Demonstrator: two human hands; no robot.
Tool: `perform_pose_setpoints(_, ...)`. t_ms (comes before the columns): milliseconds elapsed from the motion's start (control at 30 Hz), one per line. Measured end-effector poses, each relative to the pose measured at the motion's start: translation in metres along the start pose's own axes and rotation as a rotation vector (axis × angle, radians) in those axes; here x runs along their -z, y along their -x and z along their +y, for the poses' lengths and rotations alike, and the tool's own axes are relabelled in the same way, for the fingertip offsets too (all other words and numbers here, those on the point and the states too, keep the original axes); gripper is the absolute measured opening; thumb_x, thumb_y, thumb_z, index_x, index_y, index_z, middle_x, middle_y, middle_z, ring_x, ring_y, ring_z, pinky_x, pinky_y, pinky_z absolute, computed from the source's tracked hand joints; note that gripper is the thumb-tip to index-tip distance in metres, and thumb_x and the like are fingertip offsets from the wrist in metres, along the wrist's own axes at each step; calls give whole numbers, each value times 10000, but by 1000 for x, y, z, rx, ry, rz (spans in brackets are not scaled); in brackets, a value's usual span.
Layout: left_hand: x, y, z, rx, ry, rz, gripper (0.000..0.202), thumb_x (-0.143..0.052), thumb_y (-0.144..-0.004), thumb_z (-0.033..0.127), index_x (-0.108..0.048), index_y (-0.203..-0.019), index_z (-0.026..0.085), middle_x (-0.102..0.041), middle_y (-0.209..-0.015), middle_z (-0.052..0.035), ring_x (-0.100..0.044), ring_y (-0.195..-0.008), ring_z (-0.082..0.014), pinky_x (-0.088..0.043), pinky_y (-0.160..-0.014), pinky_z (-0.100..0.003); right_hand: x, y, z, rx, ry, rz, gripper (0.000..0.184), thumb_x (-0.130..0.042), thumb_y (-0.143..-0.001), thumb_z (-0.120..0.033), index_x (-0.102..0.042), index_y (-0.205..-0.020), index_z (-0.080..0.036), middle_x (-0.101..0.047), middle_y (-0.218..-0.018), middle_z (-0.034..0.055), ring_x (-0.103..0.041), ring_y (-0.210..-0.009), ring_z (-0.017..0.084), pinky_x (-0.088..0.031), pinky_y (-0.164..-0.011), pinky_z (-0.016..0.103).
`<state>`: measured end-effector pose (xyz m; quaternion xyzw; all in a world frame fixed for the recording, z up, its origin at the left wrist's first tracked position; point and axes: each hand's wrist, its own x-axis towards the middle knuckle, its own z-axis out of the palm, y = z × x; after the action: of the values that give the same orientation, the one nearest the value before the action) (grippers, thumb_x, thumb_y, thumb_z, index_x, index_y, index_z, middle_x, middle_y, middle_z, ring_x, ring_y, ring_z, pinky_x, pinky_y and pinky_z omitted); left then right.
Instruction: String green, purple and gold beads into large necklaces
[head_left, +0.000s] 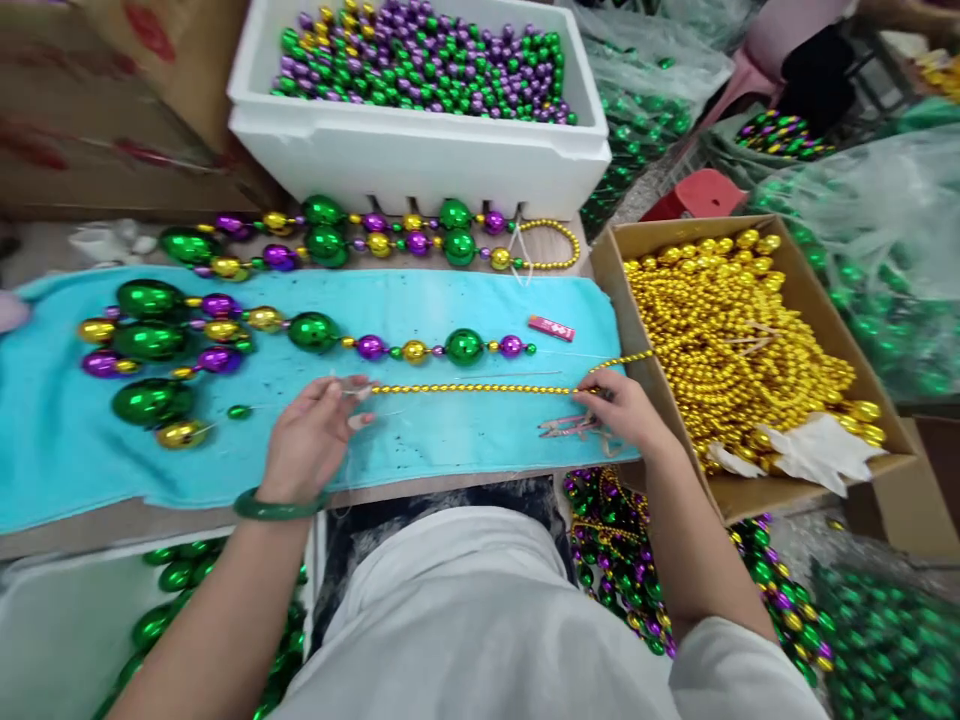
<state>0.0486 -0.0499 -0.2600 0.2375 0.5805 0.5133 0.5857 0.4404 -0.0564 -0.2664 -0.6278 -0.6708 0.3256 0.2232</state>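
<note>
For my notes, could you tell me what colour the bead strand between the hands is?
The bead strand is gold; head view.

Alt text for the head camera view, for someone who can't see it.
The left hand and right hand pinch a gold bead strand taut over a turquoise cloth, its right end trailing into a cardboard box of gold beads. Strings of green, purple and gold balls lie beyond, before a white foam box.

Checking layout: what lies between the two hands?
A strand of small gold beads, stretched across the turquoise cloth from left hand to right hand, in the head view.
</note>
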Motion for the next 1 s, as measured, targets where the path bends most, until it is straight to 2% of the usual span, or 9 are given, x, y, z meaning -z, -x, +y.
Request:
perform_pose_setpoints(233, 5, -3, -3, 40, 112, -103, 272, -706, -775, 356, -494, -883, 225, -665, -1077, -37, -661, -799, -144, -522, -610, -256, 15, 2, -7, 30, -95, -39, 186, -646, -802, -389, -666, -793, -204, -652, -819, 55, -601, -789, 207, -469, -709, 325)
perform_pose_setpoints(333, 8, -2, -1, -71, 116, -160, 262, -660, -813, 438, -494, -849, 238, -637, -1182, -41, -634, -1042, -186, -539, -751, -311, 20, 3, -13, 74, -110, -26, 172, -637, -817, -381, -684, -801, -216, -654, -834, 62, -607, -825, 216, -470, -732, 333)
perform_pose_setpoints(433, 10, -2, -2, -152, 16, -290, 326, -571, -838, 577, -516, -848, 256, -556, -1352, -42, -559, -1209, -253, -532, -827, -400, 18, 2, -12, 65, -98, 28, 173, -629, -812, -380, -684, -777, -219, -654, -817, 58, -605, -795, 210, -473, -711, 330)
perform_pose_setpoints(533, 8, -5, -8, -89, -44, -386, 370, -538, -833, 631, -534, -884, 264, -523, -1396, -58, -593, -1159, -282, -541, -791, -447, 12, -1, -5, -18, -91, 71, 191, -623, -801, -397, -671, -780, -213, -647, -770, 44, -577, -678, 183, -472, -626, 311)
perform_pose_setpoints(667, 2, -5, -11, 38, 64, -454, 341, -603, -814, 570, -517, -872, 245, -525, -1386, -57, -650, -1052, -254, -547, -797, -460, 6, 0, 5, -91, -89, 73, 199, -611, -807, -406, -656, -811, -212, -600, -680, 12, -517, -554, 151, -434, -537, 285)
perform_pose_setpoints(767, -1, -5, -5, 204, 15, -477, 326, -682, -772, 479, -498, -854, 223, -609, -1252, -85, -693, -855, -207, -544, -640, -328, 9, 1, 8, -91, -68, 102, 191, -600, -810, -394, -645, -787, -210, -594, -666, 9, -535, -588, 160, -426, -554, 282)
perform_pose_setpoints(833, 0, -5, 2, 297, -120, -448, 325, -726, -727, 430, -510, -825, 207, -670, -1049, -79, -642, -616, -136, -421, -455, -210, 11, 1, 7, -97, -29, 106, 192, -593, -805, -387, -648, -771, -206, -624, -700, 16, -539, -601, 160, -425, -565, 284)
perform_pose_setpoints(900, 3, -6, 8, 289, -289, -372, 309, -748, -682, 403, -546, -788, 195, -645, -796, -25, -487, -442, -68, -275, -374, -172, 10, 1, 6, -114, 24, 79, 195, -592, -796, -383, -665, -765, -204, -652, -717, 20, -542, -593, 159, -430, -568, 287)
perform_pose_setpoints(1000, 7, -9, 15, 192, -501, -269, 271, -744, -643, 396, -594, -742, 194, -509, -585, 44, -344, -399, -51, -233, -378, -175, 3, 0, 6, -146, 61, 29, 216, -593, -792, -393, -701, -790, -206, -663, -678, 14, -548, -563, 156, -433, -547, 282)
